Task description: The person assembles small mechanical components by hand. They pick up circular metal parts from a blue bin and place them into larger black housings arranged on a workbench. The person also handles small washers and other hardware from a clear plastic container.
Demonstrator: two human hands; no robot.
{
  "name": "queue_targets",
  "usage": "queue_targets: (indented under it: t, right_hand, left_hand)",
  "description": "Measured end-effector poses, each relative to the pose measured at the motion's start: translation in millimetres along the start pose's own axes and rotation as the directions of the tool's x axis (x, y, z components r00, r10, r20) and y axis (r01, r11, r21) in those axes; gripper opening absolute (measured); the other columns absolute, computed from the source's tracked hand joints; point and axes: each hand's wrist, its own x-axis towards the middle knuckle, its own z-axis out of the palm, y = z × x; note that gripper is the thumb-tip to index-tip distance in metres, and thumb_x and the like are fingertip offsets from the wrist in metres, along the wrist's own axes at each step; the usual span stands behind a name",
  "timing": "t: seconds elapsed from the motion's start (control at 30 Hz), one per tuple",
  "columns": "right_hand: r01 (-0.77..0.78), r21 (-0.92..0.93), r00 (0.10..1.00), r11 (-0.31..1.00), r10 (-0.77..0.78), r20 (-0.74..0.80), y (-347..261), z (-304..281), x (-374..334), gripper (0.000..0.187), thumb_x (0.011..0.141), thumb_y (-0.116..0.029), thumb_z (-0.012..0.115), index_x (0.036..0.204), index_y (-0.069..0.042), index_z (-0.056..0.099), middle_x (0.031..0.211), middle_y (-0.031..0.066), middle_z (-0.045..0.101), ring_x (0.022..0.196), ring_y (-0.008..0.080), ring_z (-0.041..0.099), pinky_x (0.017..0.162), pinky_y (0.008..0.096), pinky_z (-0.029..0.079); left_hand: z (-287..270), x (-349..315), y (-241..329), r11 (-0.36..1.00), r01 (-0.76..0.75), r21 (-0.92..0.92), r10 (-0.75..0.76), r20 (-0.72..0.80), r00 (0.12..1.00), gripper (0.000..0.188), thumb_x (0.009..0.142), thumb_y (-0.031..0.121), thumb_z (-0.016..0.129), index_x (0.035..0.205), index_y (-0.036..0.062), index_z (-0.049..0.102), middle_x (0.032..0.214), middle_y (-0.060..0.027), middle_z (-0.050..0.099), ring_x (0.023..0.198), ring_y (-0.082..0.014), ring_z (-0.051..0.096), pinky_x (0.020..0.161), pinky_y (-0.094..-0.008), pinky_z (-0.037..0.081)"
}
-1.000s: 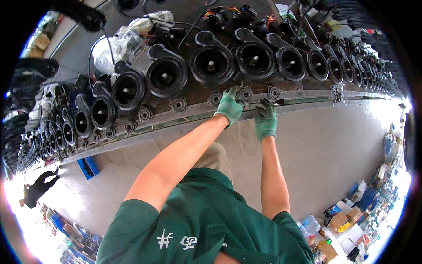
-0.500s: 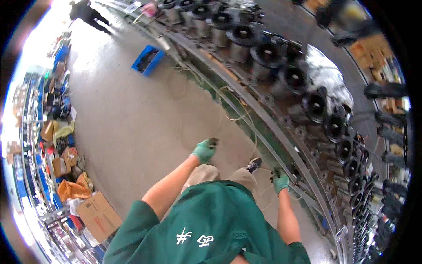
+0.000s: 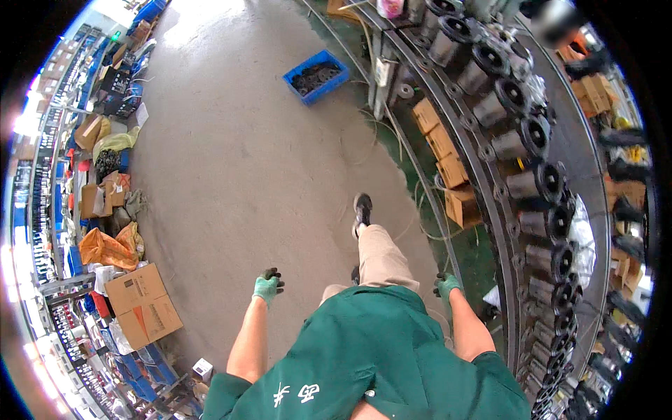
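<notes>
My left hand point(image 3: 268, 285), in a green glove with dark fingertips, hangs over the grey floor. Its fingers are loosely bent and apart, with nothing in them. On the other side of my body, my right hand point(image 3: 446, 284) wears a matching glove. Its fingers also stand apart and I see nothing held there. The nearest thing to it is the long metal-edged workbench point(image 3: 514, 315) on my right, with a gap between. Grey cylindrical parts with black round flanges point(image 3: 547, 183) stand in a row along that bench.
A blue crate point(image 3: 316, 75) of dark parts sits on the floor ahead. Brown cartons point(image 3: 442, 150) and loose hoses point(image 3: 423, 203) lie under the bench. Along the left, shelving, an orange bag point(image 3: 110, 247) and a large cardboard box point(image 3: 143, 308) border the walkway.
My view has turned right and I have stepped forward, one foot now out ahead. The crate appears nearer. My left arm has swung back beside my body; both hands remain without an object.
</notes>
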Motion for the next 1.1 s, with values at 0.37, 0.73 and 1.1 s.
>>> queue_targets:
  t: [0.37,0.73,1.1]
  right_hand:
    - [0.069,-0.146,0.992,0.987,-0.052,0.114,-378,113,188,0.042,0.090,-0.008,0.059,0.132,-0.009,0.059,0.111,0.0143,0.068,0.078,0.0294,0.070,0.061,0.0445,0.057]
    - [0.436,0.146,0.900,0.888,-0.426,-0.091,-748,212,269,0.043,0.091,-0.006,0.059,0.133,-0.007,0.057,0.105,0.0136,0.069,0.070,0.0235,0.069,0.058,0.0371,0.057]
    - [0.254,0.955,0.964,-0.151,0.116,-0.238,-859,286,173,0.028,0.097,-0.009,0.059,0.124,-0.003,0.060,0.105,0.0171,0.068,0.089,0.0296,0.068,0.081,0.0426,0.060]
  left_hand:
    - [-91,95,187,0.966,0.259,0.021,-0.252,-0.174,0.952,0.049,0.095,0.002,0.048,0.143,0.0091,0.047,0.131,-0.0142,0.060,0.089,-0.0255,0.067,0.074,-0.0422,0.059]
    - [-196,284,543,0.978,0.165,0.130,-0.145,-0.151,0.978,0.043,0.093,0.002,0.049,0.135,0.0085,0.054,0.119,-0.0113,0.063,0.085,-0.0265,0.067,0.071,-0.0413,0.057]
    - [-27,584,1059,0.737,-0.496,0.459,0.269,0.474,0.838,0.047,0.090,-0.005,0.049,0.132,0.0145,0.058,0.114,-0.0045,0.066,0.088,-0.0156,0.062,0.072,-0.0306,0.051]
